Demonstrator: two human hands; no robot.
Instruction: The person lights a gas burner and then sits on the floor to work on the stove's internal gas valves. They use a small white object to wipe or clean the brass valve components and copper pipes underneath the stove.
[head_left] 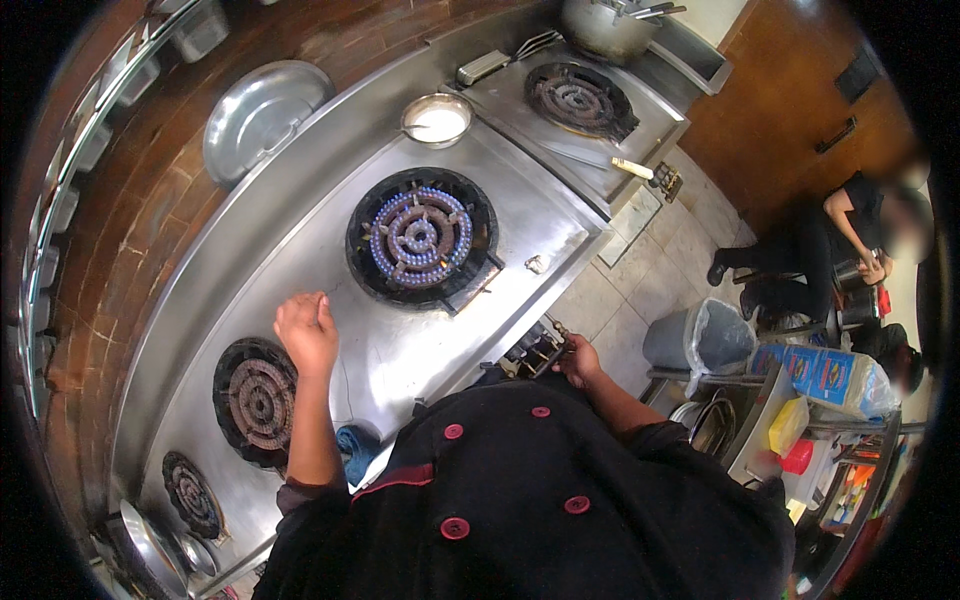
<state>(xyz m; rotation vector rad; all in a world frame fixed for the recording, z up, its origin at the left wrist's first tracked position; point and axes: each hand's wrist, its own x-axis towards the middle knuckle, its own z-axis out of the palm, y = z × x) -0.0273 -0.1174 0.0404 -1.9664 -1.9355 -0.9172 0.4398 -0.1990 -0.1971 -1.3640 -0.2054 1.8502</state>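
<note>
The middle gas burner [420, 236] on the steel stove [420, 370] is lit, with rings of blue flame in its black grate. My left hand [305, 330] is raised over the stovetop between this burner and an unlit burner [258, 400]. Its fingers are curled in, and nothing shows in them. Down at the stove's front edge, my right hand [578, 362] has its fingers around a gas valve knob [558, 330], partly hidden by the hand. A steel bowl [437, 120] of white contents with a spoon sits behind the lit burner.
A knife [630, 167] with a pale handle lies by the far right burner [578, 98]. A large pot [610, 30] stands behind it. A blue cloth [356, 452] lies near my waist. Right of me are a lined bin [700, 340] and a seated person [830, 240].
</note>
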